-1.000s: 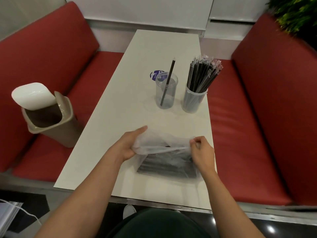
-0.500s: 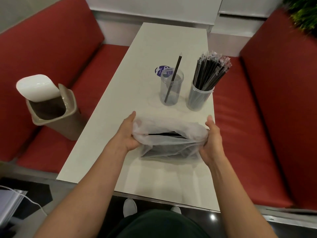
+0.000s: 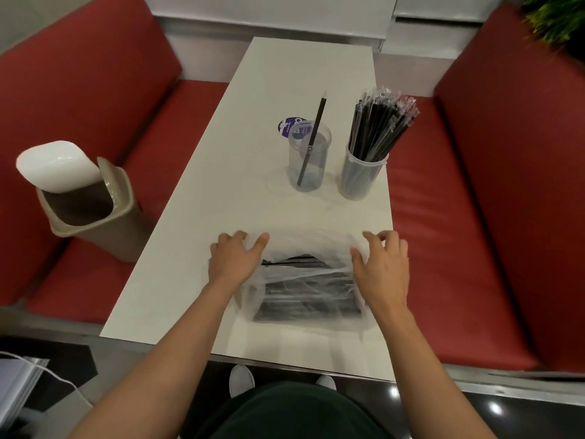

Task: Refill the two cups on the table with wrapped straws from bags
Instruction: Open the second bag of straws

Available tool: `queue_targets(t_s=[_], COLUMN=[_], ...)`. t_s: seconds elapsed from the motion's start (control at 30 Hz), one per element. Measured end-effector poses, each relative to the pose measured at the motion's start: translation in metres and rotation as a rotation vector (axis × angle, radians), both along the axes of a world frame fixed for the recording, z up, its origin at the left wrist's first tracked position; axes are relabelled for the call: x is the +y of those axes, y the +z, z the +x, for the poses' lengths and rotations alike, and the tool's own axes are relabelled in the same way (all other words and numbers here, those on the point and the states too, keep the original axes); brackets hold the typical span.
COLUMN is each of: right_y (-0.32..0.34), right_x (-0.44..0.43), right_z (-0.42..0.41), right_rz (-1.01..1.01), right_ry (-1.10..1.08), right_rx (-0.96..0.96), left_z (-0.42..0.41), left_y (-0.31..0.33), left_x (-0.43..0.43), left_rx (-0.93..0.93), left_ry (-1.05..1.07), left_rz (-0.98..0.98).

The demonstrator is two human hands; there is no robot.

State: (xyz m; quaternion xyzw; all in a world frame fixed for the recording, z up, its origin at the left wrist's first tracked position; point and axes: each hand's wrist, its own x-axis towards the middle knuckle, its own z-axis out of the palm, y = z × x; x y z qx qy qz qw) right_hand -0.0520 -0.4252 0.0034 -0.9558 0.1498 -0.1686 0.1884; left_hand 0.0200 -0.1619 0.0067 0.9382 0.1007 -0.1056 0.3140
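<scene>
Fingers [image 3: 371, 240] spread and lightly bent, bag [image 3: 316, 275] of wrapped straws [image 3: 304, 304] held open on table [image 3: 253, 137], left edge pressed by left hand [image 3: 232, 263], right edge by right hand [image 3: 384, 270].

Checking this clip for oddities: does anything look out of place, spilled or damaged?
A lidded bin stands on the left bench seat, an odd spot. The left cup holds one straw, the right cup is packed. Nothing looks spilled or broken.
</scene>
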Motion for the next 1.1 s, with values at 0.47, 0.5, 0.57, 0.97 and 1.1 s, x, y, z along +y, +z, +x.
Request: queue_targets(t_s=[0.47,0.5,0.57,0.97,1.1], right_y=[0.016,0.016,0.014,0.005,0.001], right_x=[-0.016,-0.022,-0.031,-0.013,-0.017], right_z=[0.019,0.016,0.009,-0.012,0.0], right_rz=[0.05,0.088,0.153,0.818,1.637], right_ry=[0.452,0.482,0.509,-0.171,-0.288], right_rx=[0.745,0.716,0.622,0.165,-0.11], left_z=[-0.014,-0.015,-0.016,-0.019,-0.014], left_y=[0.014,0.015,0.016,0.02,0.022], left_x=[-0.004,-0.001,0.003,-0.002,-0.004], left_rx=[0.189,0.198,0.191,-0.107,-0.135], left_ry=[-0.656,-0.672,-0.68,-0.627,-0.634], left_rz=[0.439,0.425,0.4,0.378,0.393])
